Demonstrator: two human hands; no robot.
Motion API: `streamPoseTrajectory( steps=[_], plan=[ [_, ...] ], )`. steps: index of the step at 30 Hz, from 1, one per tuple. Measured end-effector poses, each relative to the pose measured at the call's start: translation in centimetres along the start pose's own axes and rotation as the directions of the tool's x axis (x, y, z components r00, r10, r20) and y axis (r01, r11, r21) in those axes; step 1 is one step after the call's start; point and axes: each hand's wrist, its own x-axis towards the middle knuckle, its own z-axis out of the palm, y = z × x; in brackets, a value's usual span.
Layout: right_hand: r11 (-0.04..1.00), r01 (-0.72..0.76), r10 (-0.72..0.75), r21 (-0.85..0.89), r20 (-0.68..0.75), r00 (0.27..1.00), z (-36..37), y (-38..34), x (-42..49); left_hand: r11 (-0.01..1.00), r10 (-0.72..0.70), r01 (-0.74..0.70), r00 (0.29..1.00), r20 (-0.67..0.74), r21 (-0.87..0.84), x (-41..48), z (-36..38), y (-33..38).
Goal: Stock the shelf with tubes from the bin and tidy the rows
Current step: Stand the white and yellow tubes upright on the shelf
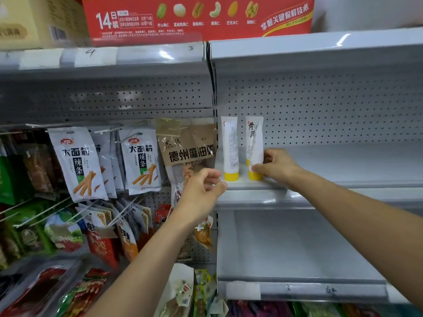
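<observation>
1. Two tubes on shelf [320,179], left end, upright on yellow caps: left tube [230,143] and right tube [254,136], close but apart.
2. Right hand [277,165] wraps right tube low, thumb by its cap.
3. Left hand [201,188] curled, thumb to forefinger, nothing seen in it, just beside left tube.
4. Likely light, soft-walled, tippy; grip low near stiff cap.
5. Bin not in view.

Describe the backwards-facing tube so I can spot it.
On the white shelf right of the hanging snack packets, two white tubes stand on yellow caps. It is the left tube, nearest the packets: fine print and a barcode face out, while the right tube, gripped by the right hand, shows large characters.
</observation>
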Motion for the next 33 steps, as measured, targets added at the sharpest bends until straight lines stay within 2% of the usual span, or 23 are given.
streamPoseTrajectory(
  steps=[7, 10, 12, 14, 17, 21, 24, 28, 30, 33],
  plan=[
    [0.999, -0.020, 0.020, -0.047, 0.004, 1.000, 0.3, -0.1, 0.0, 1.000, -0.013, 0.012, 1.000, 0.028, 0.012, 0.1, 0.1, -0.6],
    [0.980, 0.007, -0.016, -0.197, -0.043, 0.999, 0.3, -0.4, -1.2, 0.999, 0.005, -0.007, 0.999, 0.037, 0.047, -0.1, 0.1, -0.5],
    [0.940, 0.053, -0.112, -0.337, -0.158, 0.981, 0.3, -0.6, -2.7, 0.993, 0.038, -0.042, 0.998, 0.040, 0.107, -0.4, 0.0, -0.7],
    [0.879, 0.140, -0.271, -0.456, -0.235, 0.934, 0.5, -0.6, -4.8, 0.979, 0.076, -0.083, 0.996, 0.044, 0.185, -0.9, -0.4, -1.2],
    [0.763, 0.301, -0.467, -0.572, -0.166, 0.868, 1.5, -0.4, -8.3, 0.947, 0.119, -0.128, 0.992, 0.048, 0.296, -2.1, -0.9, -2.3],
    [0.681, 0.402, -0.534, -0.612, -0.039, 0.845, 4.7, 0.9, -12.2, 0.917, 0.119, -0.140, 0.990, 0.079, 0.373, -4.2, -1.0, -4.9],
    [0.673, 0.423, -0.462, -0.607, 0.101, 0.881, 7.7, 3.2, -14.6, 0.923, 0.037, -0.087, 0.990, 0.139, 0.375, -6.5, -1.1, -8.0],
    [0.741, 0.360, -0.215, -0.567, 0.308, 0.927, 12.4, 8.8, -18.1, 0.919, -0.215, 0.123, 0.953, 0.215, 0.374, -11.7, -0.4, -15.5],
    [0.747, 0.329, -0.068, -0.578, 0.427, 0.902, 15.0, 12.5, -19.5, 0.903, -0.339, 0.225, 0.897, 0.284, 0.367, -14.8, 0.4, -20.0],
    [0.769, 0.253, 0.163, -0.588, 0.562, 0.811, 18.8, 19.0, -21.3, 0.833, -0.527, 0.382, 0.766, 0.368, 0.399, -19.3, 2.3, -26.5]
  ],
)
